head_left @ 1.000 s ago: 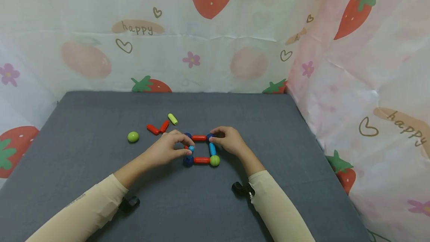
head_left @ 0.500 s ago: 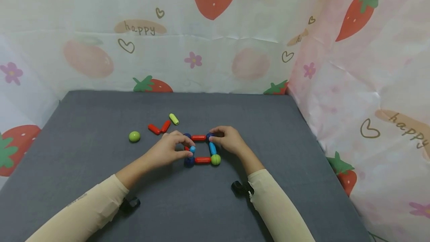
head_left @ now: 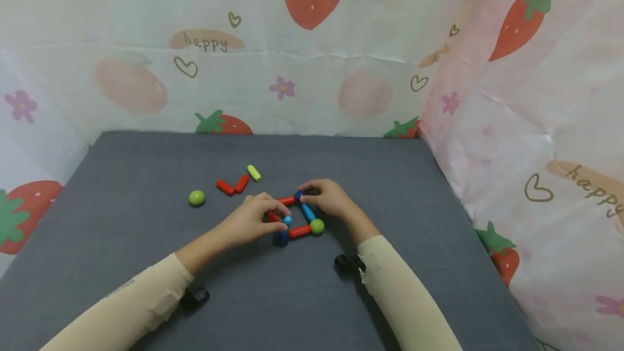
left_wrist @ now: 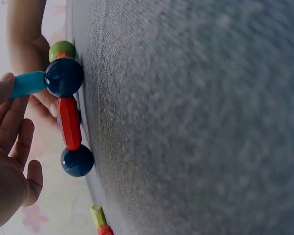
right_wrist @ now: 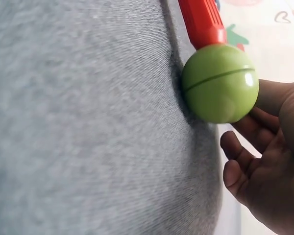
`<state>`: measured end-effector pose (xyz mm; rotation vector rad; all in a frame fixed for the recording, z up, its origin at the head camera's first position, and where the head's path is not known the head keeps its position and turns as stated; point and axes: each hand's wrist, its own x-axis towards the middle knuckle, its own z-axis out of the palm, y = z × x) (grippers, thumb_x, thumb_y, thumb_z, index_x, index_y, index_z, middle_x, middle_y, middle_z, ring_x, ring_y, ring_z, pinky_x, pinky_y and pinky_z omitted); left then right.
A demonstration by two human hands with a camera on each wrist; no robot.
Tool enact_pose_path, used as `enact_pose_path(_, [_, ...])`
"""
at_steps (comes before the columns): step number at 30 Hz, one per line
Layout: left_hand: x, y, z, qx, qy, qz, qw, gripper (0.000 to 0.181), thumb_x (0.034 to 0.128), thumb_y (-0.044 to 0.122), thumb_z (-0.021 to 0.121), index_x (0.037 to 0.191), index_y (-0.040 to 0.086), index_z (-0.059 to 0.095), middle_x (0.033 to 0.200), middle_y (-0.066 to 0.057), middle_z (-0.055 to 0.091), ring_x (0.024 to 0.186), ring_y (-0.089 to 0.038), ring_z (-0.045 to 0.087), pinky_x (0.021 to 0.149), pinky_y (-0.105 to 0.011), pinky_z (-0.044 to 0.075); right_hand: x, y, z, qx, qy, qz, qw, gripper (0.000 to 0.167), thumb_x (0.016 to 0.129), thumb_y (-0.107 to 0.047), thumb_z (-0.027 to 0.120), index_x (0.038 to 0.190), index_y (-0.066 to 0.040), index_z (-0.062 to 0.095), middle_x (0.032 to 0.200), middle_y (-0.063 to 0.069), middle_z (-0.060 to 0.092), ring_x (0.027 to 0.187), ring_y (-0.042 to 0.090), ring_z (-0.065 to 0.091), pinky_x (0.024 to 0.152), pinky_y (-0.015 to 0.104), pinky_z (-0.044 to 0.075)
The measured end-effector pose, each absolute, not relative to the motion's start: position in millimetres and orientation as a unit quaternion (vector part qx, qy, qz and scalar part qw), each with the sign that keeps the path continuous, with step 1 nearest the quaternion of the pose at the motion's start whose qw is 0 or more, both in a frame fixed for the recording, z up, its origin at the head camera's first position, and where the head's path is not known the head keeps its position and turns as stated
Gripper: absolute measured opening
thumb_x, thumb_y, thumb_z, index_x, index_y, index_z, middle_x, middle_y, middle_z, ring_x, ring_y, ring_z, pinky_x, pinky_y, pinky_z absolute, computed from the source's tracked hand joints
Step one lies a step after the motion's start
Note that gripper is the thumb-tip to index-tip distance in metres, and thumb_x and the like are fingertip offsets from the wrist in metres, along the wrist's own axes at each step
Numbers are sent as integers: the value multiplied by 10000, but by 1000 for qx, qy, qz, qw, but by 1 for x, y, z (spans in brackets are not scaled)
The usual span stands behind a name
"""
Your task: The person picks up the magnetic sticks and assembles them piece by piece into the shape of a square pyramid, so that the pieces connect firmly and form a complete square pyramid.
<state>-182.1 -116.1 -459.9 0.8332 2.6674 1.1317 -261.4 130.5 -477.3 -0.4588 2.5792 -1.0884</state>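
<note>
A four-sided frame of magnetic rods and balls lies on the grey table. My left hand pinches a light blue rod standing upright on the near-left dark blue ball. At the far right corner, my right hand holds another dark blue ball between thumb and fingers. A blue rod joins that ball to a green ball at the near right. Red rods form the other sides. The far-left ball is hidden behind my left hand in the head view.
Left of the frame, a loose green ball sits on the grey tabletop. Two red rods form a V behind my left hand, with a yellow-green rod beside them. A strawberry-print cloth hangs behind the table.
The frame has turned counter-clockwise: its near side has shifted right and its far right ball left. Both hands have moved with it, keeping their holds.
</note>
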Motion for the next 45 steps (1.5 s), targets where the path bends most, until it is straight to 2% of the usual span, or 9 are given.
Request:
enact_pose_path(6, [-180,-112,-461,281,879,381,60,210,907,267,801,1112,282,757,1063,59,625,981,-250,544,861,-377,409,-265,124,-477,-178,899,-368,157,343,1001,-332,680,1322,-211,700,1355,30,658,1176,237,639,986,442,519])
enact_pose_path(10, [-179,-110,-462,285,878,382,57,208,905,274,803,1106,303,756,1075,88,621,979,-246,539,886,-395,353,-266,119,-476,-177,904,-360,149,338,998,-319,686,1317,-210,704,1353,29,664,1164,240,644,984,446,514])
enact_pose_path(15, [-179,-108,-462,284,879,380,50,203,908,266,801,1104,291,756,1071,97,640,993,-250,543,894,-404,359,-268,113,-477,-170,914,-346,129,326,997,-324,684,1308,-230,710,1333,21,680,1130,225,657,964,437,518])
enact_pose_path(27, [-180,-107,-463,291,877,381,39,199,910,253,800,1104,263,758,1048,63,685,984,-208,556,965,-462,335,-264,109,-473,-190,921,-324,107,343,1009,-301,674,1338,-207,691,1365,19,667,1186,242,645,997,451,516])
enact_pose_path(30, [-180,-106,-463,290,877,380,40,195,912,251,798,1102,264,758,1055,36,693,988,-204,555,954,-450,336,-260,111,-470,-195,923,-318,98,338,1003,-297,683,1328,-202,698,1333,15,681,1111,224,649,955,440,529])
enact_pose_path(33, [-180,-106,-462,290,878,380,39,187,916,249,795,1099,268,758,1056,25,689,993,-208,553,921,-425,351,-255,117,-467,-196,924,-317,89,328,995,-291,694,1309,-199,709,1283,2,698,991,192,633,861,401,537])
enact_pose_path(39, [-179,-104,-461,288,879,379,38,192,912,258,797,1097,277,752,1040,98,685,1005,-208,555,932,-428,339,-240,134,-464,-197,918,-333,91,308,983,-289,713,1269,-176,729,1133,-7,728,742,161,567,641,318,476])
enact_pose_path(42, [-178,-104,-460,283,880,378,39,191,908,263,801,1090,288,750,1039,137,683,1016,-193,555,941,-433,336,-232,141,-464,-200,913,-339,106,300,974,-305,725,1248,-183,740,1049,-15,723,686,162,549,611,311,462])
enact_pose_path(45, [-178,-105,-460,274,883,379,40,189,903,270,806,1081,300,750,1043,141,676,1032,-179,552,939,-431,342,-225,148,-466,-198,910,-344,121,307,956,-321,746,1237,-199,744,1056,-29,716,734,158,573,645,319,487])
